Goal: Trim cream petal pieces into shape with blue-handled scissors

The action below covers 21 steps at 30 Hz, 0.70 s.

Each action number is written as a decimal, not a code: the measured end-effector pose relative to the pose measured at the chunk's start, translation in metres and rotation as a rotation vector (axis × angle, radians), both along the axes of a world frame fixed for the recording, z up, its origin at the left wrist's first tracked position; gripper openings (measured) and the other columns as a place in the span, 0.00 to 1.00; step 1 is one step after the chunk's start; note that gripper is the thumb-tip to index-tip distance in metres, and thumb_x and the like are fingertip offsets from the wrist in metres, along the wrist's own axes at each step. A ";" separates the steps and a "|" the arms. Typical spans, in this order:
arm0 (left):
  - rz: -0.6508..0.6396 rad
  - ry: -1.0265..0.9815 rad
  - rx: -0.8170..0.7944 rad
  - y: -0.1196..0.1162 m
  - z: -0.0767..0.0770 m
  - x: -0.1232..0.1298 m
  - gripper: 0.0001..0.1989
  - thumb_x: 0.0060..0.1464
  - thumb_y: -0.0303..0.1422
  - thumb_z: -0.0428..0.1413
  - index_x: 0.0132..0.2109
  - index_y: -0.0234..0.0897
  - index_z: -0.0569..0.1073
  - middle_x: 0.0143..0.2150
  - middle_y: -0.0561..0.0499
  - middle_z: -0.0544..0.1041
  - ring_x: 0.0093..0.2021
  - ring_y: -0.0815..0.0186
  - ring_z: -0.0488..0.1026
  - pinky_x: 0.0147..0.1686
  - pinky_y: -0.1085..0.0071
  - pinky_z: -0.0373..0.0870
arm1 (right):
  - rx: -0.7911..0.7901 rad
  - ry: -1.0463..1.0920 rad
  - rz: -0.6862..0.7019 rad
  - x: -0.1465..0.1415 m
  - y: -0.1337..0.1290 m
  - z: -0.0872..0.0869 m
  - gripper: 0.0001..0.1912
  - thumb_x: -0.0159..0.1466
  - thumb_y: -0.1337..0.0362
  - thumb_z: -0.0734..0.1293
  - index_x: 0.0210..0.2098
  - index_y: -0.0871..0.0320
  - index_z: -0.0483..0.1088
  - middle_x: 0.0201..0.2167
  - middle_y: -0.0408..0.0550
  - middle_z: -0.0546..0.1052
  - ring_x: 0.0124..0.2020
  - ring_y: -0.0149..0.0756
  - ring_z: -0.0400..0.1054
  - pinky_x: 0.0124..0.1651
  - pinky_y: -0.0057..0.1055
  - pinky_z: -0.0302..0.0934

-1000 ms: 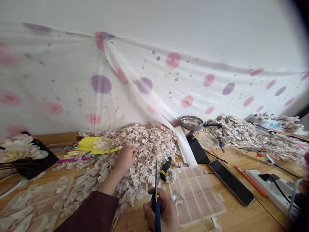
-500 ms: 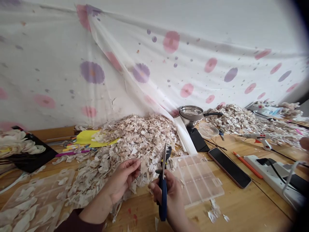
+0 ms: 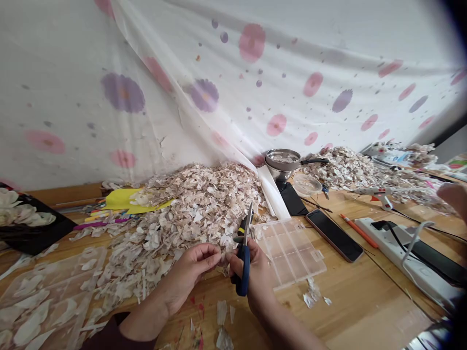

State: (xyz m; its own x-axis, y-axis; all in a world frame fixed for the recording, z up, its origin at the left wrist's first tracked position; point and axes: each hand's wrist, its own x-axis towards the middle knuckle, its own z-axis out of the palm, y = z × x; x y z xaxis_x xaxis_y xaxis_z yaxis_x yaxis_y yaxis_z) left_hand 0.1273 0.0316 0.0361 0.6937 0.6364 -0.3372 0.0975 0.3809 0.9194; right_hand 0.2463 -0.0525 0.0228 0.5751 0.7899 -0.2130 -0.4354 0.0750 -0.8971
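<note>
My left hand point(image 3: 193, 270) is closed in a pinch on a thin pale petal-like flake point(image 3: 223, 258), mostly hidden by the fingertips. My right hand point(image 3: 255, 270) grips scissors point(image 3: 243, 270) with blue handles, blades pointing up and away. Its thumb and fingertips are close to the left fingertips, at the flake. Just beyond both hands rises a large heap of dry, whitish-brown flakes point(image 3: 197, 204). A black-and-yellow tool point(image 3: 242, 227) lies partly hidden behind the blades. Loose flakes point(image 3: 222, 311) lie on the wood below the hands.
A transparent compartment box point(image 3: 288, 253) lies right of my hands; another point(image 3: 83, 272) with large flakes is left. Further right are a phone point(image 3: 334, 234), an orange pen point(image 3: 359, 231), a power strip point(image 3: 408, 262), a glue gun point(image 3: 379, 196) and another person's hand point(image 3: 454, 197).
My left hand has moved right and the right hand slightly up, so their fingertips now meet at the flake. The view has shifted somewhat right and down.
</note>
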 end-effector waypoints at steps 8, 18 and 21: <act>0.102 0.163 0.304 0.051 0.000 -0.013 0.13 0.49 0.42 0.61 0.40 0.39 0.77 0.36 0.49 0.78 0.37 0.62 0.73 0.39 0.66 0.70 | -0.013 -0.034 0.040 -0.002 0.000 -0.002 0.25 0.46 0.56 0.77 0.37 0.58 0.64 0.20 0.36 0.73 0.13 0.25 0.61 0.16 0.22 0.57; 0.229 0.432 0.792 0.140 -0.001 0.015 0.20 0.51 0.42 0.55 0.47 0.35 0.75 0.47 0.40 0.78 0.47 0.52 0.74 0.45 0.58 0.71 | 0.003 -0.033 0.062 -0.009 0.002 -0.018 0.27 0.46 0.51 0.76 0.37 0.58 0.64 0.21 0.42 0.77 0.12 0.25 0.61 0.14 0.20 0.53; 0.052 0.475 0.932 0.128 -0.007 0.030 0.15 0.53 0.40 0.55 0.43 0.38 0.78 0.46 0.43 0.79 0.47 0.52 0.74 0.47 0.57 0.70 | 0.023 -0.034 0.065 -0.011 0.003 -0.028 0.27 0.47 0.50 0.76 0.38 0.58 0.65 0.21 0.41 0.76 0.12 0.25 0.61 0.13 0.20 0.52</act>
